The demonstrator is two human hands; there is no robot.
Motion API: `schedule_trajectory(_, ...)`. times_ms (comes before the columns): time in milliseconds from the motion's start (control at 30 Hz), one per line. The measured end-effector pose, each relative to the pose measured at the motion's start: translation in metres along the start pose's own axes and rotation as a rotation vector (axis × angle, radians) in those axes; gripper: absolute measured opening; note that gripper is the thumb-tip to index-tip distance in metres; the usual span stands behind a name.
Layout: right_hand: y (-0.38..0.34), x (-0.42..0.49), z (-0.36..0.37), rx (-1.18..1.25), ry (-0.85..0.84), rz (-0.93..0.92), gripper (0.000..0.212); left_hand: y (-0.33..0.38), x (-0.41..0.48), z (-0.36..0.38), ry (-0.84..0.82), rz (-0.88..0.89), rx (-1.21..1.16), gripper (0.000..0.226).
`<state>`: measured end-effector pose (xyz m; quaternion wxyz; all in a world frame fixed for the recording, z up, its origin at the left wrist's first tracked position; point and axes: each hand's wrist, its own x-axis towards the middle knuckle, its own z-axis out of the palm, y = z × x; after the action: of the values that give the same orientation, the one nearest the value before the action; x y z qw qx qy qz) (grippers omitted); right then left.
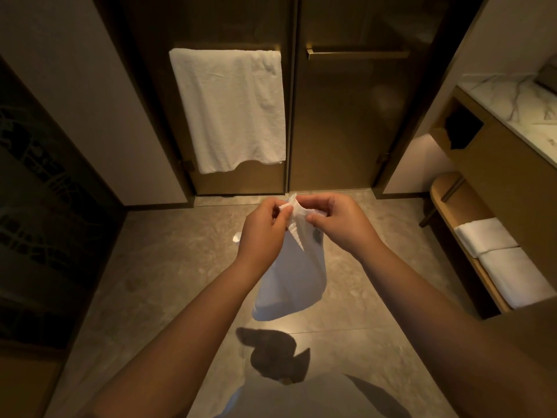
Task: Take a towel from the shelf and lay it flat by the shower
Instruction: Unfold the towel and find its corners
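Note:
A white towel [291, 282] hangs folded in the air above the stone floor, in front of the two glass shower doors [346, 116]. My left hand [263, 227] and my right hand [337, 221] both pinch its top edge, close together, fingers bunched on the cloth. A small dark label shows near the top of the towel under my right thumb. The towel's lower part droops free, clear of the floor, and throws a dark shadow below.
A larger white towel [232, 110] hangs on the left door's bar. At right, a low wooden shelf [458, 206] holds two folded white towels [485, 236], under a marble counter [512, 98]. A small white scrap [237, 237] lies on the floor [168, 267].

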<state>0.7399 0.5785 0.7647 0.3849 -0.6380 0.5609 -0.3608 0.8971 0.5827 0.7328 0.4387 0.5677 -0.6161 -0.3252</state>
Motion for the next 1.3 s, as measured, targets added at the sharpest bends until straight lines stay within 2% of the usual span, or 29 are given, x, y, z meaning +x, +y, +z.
schedule_trajectory(267, 0.010, 0.032, -0.036, -0.324, 0.159, -0.167, 0.029, 0.007, 0.046, -0.031, 0.002, 0.037, 0.147, 0.010)
schedule_trajectory(467, 0.031, 0.043, -0.068, -0.417, 0.238, -0.098, 0.027, -0.005, 0.064, -0.063, 0.039, -0.005, 0.227, 0.015)
schedule_trajectory(700, 0.051, 0.046, -0.099, -0.473, 0.439, 0.061, 0.023, -0.028, 0.071, -0.079, 0.063, -0.121, 0.281, 0.020)
schedule_trajectory(933, 0.066, 0.044, -0.101, -0.601, 0.431, 0.127, 0.018, -0.035, 0.075, -0.078, 0.041, -0.153, 0.336, 0.019)
schedule_trajectory(1033, 0.070, 0.044, -0.101, -0.693, 0.389, 0.123, 0.023, -0.039, 0.077, -0.077, 0.033, -0.147, 0.379, 0.019)
schedule_trajectory(1167, 0.075, 0.050, -0.109, -0.813, 0.260, 0.210, 0.033, -0.051, 0.083, -0.085, 0.027, -0.145, 0.488, 0.020)
schedule_trajectory(1300, 0.082, 0.053, -0.118, -0.998, 0.116, 0.260, 0.030, -0.065, 0.085, -0.088, -0.004, -0.179, 0.572, 0.022)
